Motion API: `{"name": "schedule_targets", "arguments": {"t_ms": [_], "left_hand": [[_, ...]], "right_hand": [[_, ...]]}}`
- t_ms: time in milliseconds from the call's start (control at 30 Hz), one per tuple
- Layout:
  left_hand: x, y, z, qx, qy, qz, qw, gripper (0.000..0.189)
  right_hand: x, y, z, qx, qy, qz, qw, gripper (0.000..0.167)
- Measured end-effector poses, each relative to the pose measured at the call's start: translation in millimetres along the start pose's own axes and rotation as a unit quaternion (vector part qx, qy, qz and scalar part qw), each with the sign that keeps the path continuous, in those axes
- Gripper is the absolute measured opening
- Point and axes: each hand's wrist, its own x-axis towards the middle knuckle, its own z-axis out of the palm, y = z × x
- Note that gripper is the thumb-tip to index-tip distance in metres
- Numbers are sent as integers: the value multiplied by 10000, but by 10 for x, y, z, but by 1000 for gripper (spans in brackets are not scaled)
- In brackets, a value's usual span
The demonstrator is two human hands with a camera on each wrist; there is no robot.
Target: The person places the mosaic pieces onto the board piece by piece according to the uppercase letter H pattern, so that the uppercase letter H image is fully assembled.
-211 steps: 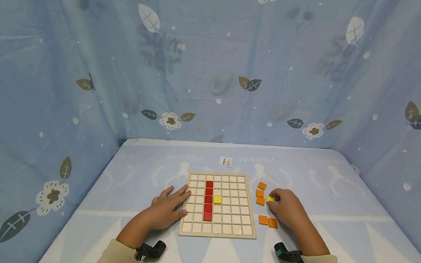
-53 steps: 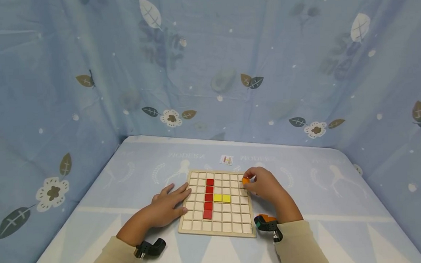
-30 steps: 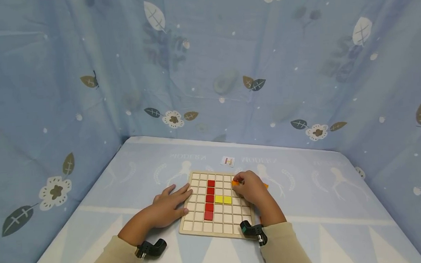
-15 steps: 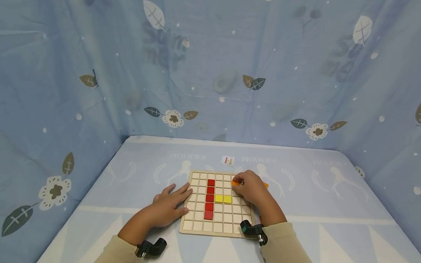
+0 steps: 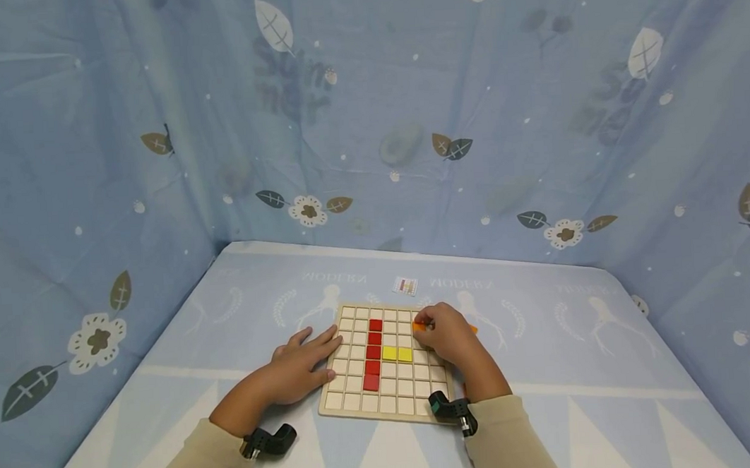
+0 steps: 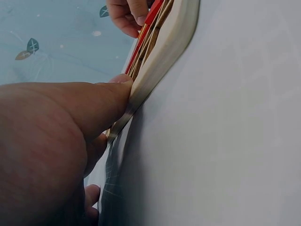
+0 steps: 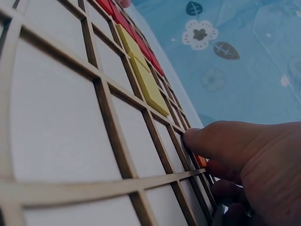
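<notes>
In the head view, a square wooden grid board (image 5: 389, 408) lies on the table. A column of several red tiles (image 5: 373, 352) sits in its cells, with two yellow tiles (image 5: 397, 354) side by side to their right. My right hand (image 5: 447, 333) pinches an orange tile (image 5: 420, 326) at a cell in the board's upper right part. That orange tile (image 7: 201, 161) shows only partly behind the thumb in the right wrist view. My left hand (image 5: 297, 369) rests with spread fingers on the board's left edge; its thumb (image 6: 110, 101) touches the rim in the left wrist view.
A small printed card (image 5: 406, 286) lies beyond the board's far edge. Part of another orange tile (image 5: 473, 329) shows just right of my right hand. Each wrist wears a black camera. Patterned blue cloth (image 5: 369, 121) walls the table at the back and sides.
Since the earliest frame, a second yellow tile has come to sit beside the first. My right hand has carried an orange tile leftward onto the board. Over the last second both hands stay nearly still.
</notes>
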Motion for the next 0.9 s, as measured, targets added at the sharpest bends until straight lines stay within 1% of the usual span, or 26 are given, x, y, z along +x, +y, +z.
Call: {"name": "schedule_targets", "arguments": {"t_ms": [133,233,367,500,700,800,900], "left_hand": [[29,2,8,23,3,-7,10000,70],[43,0,15,7,9,20,10000,70],[26,2,12,-66,0,11,10000,70],[0,15,1,-130,22,6,9999,69],[-7,21,-6,-113,-8,41,9999,68],[-5,11,-2,-101,-15,59,9999,68],[-10,-13,9,-42,29,-36,10000,69]], "right_hand": [[-9,24,-35,71,46,22,10000,28],[-28,41,-94,140,85,148,9998,31],[-56,85,-207,17,102,292,9995,31],[-80,185,-325,-215,219,430,9986,32],[-124,422,-454,-650,317,634,9954,38],[-156,521,-477,-741,301,660,9946,40],[-173,578,-466,-688,205,640,9954,42]]}}
